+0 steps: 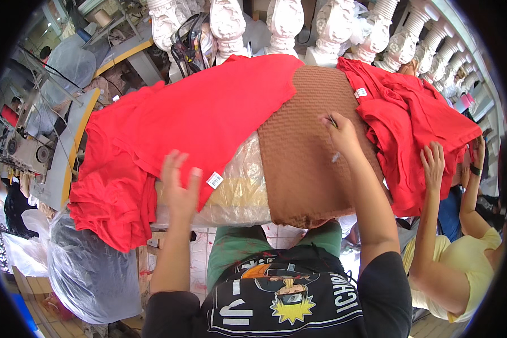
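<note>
My left hand is open, its fingers spread above the near edge of a red garment that lies across the left of the work surface. Beside those fingers a white label shows on the red cloth. Over the brown textured cloth in the middle, my right hand is closed around a small, thin, dark tool; its exact kind is mostly hidden by the fingers. A small white tuft shows close to my right wrist.
More red garments are heaped at the right, where a co-worker's hand rests on them. White carved balusters line the far side. Sewing machines stand at the left, above a plastic-wrapped bundle. Clear plastic covers the near edge.
</note>
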{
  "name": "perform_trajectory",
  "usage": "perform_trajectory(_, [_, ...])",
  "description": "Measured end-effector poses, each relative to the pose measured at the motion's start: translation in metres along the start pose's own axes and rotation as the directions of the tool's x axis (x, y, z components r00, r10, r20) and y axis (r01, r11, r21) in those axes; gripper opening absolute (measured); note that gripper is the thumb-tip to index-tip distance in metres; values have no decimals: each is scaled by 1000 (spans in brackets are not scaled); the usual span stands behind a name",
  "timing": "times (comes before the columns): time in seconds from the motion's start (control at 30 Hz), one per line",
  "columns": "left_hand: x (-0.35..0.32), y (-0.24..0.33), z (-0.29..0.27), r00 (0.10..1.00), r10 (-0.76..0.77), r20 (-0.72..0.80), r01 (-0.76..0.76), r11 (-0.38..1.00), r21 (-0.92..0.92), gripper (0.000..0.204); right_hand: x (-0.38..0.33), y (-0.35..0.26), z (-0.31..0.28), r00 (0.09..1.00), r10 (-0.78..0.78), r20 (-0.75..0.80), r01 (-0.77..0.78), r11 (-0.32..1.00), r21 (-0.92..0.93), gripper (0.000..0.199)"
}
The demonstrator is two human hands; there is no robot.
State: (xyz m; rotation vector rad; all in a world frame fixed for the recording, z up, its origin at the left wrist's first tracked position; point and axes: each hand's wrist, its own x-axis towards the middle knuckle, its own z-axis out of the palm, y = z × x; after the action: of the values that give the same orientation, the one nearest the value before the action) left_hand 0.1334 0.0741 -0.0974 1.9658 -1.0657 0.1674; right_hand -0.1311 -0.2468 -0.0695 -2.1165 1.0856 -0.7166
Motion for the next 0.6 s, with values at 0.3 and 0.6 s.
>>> perform_trajectory(0.3, [-27,4,39,952,-79,297,35,988,151,55,101,24,85,989,39,-143,-40,999,-4,39])
perform_trajectory(0.6, [-23,-6,46,973,-3,232,-36,986,161,33,123,11,81,995,38,-96,28,793,608,33])
